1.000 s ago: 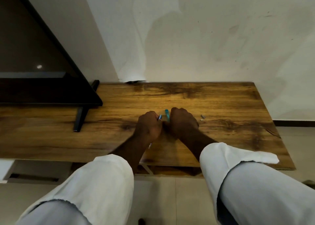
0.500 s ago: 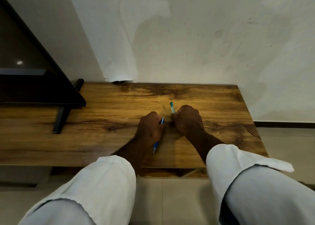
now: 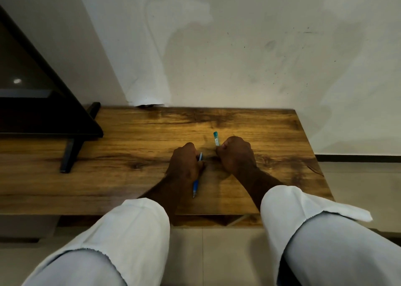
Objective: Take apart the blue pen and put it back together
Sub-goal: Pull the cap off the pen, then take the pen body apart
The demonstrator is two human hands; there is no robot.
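My left hand (image 3: 184, 163) is closed around the front part of the blue pen (image 3: 195, 187); its blue grip and metal tip stick out below the fist toward me, and a pale end shows above the fingers. My right hand (image 3: 236, 155) is a fist around the teal rear barrel (image 3: 216, 138), which points up and away from me. The two pen parts are separate, a small gap between the fists. Both hands rest over the wooden table (image 3: 138, 147).
A black screen on a black stand (image 3: 71, 153) occupies the table's left side. A white wall rises right behind the table. The table's right edge (image 3: 312, 155) lies just beyond my right hand. My white sleeves fill the foreground above a tiled floor.
The hands have drawn apart, pulling the pen into two parts. The blue front part now sticks out below my left fist. The view has shifted, and the small loose bits at right are out of sight.
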